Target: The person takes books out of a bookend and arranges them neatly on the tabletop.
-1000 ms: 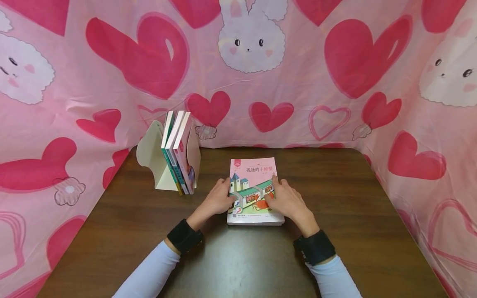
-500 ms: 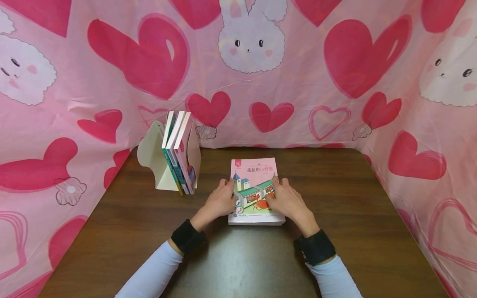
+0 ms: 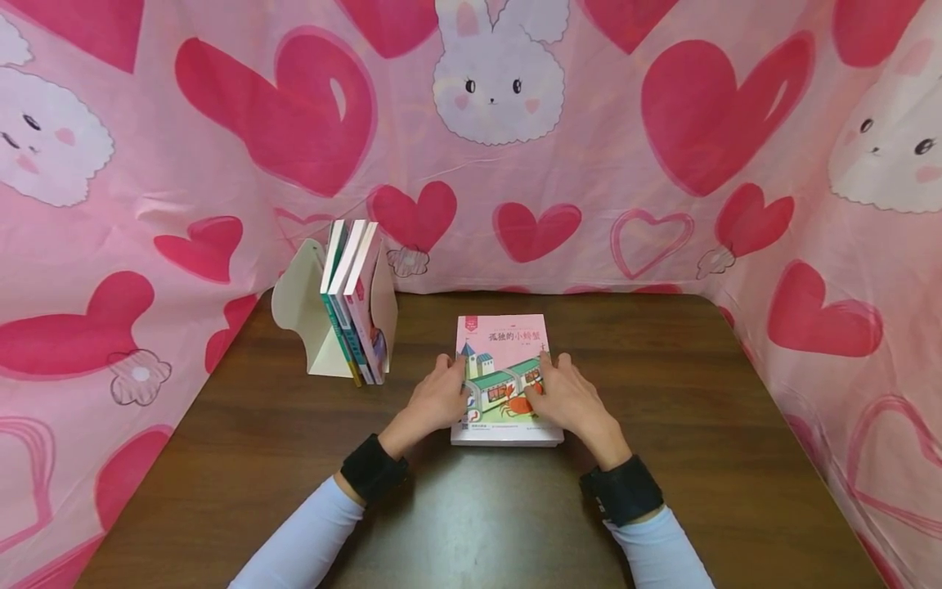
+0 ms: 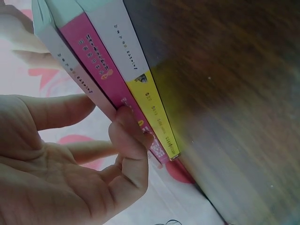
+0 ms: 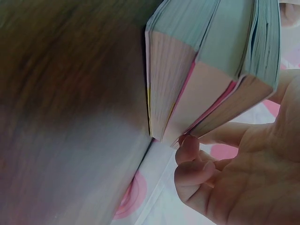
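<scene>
The stack of books (image 3: pixel 504 376), mid-frame, has barely shifted; left hand (image 3: pixel 436 401) and right hand (image 3: pixel 567 399) now pinch its sides.

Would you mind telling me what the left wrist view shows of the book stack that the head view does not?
Only the left wrist view shows the three spines: white, pink and yellow. Only the head view shows the top cover, the bookstand and the right hand. Both show the left hand at the stack's edge.
</scene>
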A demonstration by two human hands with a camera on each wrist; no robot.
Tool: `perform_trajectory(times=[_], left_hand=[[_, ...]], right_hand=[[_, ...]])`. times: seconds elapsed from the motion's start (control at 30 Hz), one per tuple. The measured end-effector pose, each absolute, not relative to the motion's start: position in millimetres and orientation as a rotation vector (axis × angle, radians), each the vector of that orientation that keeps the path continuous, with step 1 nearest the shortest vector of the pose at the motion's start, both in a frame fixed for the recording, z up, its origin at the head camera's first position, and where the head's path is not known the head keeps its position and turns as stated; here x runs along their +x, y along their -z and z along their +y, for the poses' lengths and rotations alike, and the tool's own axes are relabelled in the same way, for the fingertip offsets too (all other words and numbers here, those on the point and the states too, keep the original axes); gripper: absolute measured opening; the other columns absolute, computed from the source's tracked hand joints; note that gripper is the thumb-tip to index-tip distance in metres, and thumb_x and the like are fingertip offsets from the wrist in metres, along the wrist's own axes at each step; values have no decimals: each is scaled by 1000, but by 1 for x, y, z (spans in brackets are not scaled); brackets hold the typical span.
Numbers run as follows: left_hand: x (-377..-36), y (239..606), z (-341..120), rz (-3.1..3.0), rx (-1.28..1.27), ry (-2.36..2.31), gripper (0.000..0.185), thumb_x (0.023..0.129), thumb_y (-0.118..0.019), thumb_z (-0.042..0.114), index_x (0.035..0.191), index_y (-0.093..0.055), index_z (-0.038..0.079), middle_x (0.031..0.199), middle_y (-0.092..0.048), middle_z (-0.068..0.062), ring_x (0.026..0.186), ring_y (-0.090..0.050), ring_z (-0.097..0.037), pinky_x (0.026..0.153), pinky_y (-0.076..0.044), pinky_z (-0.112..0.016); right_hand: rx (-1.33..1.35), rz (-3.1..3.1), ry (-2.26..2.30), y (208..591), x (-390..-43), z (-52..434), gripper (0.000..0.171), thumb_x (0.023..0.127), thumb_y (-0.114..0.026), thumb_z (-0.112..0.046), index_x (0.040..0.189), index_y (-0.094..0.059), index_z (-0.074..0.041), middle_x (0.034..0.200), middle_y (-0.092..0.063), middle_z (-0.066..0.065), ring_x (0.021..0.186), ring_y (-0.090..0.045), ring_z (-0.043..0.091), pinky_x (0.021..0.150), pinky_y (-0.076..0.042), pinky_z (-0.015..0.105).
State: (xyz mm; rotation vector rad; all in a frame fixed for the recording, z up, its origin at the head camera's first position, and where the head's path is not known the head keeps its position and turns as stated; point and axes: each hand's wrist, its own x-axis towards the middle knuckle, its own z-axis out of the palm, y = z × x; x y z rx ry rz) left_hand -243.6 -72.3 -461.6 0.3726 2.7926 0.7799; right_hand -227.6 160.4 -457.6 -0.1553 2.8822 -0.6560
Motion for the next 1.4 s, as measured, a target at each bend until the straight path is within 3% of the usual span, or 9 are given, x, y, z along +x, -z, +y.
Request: perform_trajectory(times=[0.33,0.63,0.83,1.03,1.23,1.4], left_hand=[[-242,460,-82,2773,451,-814,59,106,-62,17,158,-43,-2,141,-49,-25,95,-58,-29,76,-53,-41],[-235,465,-95,2767,448,-922,53,107,-61,18,154,-48,-2,139,-56,-23,107,-58,-31,90,-54,-51],[-228,467,-112,2828,367,-1035,45,106,-63,21,147,-57,2,133,-62,-19,113,-64,-33,97,-55,-55],[-220,464,-135,2867,276,-1125,37,105,-66,21,138,-64,3,119,-68,-15,98,-63,-29,89,-58,-49],[-211,466,-168,2845,205,-1198,19,105,-67,18,117,-72,3,94,-65,-9,80,-57,-24,73,-55,-39],[-207,461,-193,2848,135,-1243,25,109,-61,24,109,-72,1,89,-61,-12,77,-56,-25,64,-50,-35]], right_hand=[[-122,2906,609,455,-229,159,81,97,-72,-37,157,-40,7,133,-49,28,103,-56,36,86,-55,52],[-67,2912,672,455,-230,159,74,99,-70,-38,155,-45,6,132,-48,28,97,-59,35,80,-54,49],[-60,2963,762,456,-230,155,69,99,-71,-32,153,-49,3,132,-48,25,103,-58,35,83,-53,50],[-104,2985,779,454,-230,150,65,98,-72,-28,153,-51,0,135,-48,25,108,-56,36,87,-53,52],[-164,2999,758,454,-230,150,64,98,-73,-26,152,-52,0,135,-49,25,107,-55,35,86,-53,51],[-174,2996,745,454,-230,151,64,98,-73,-25,152,-51,0,136,-48,26,106,-56,36,86,-53,51]])
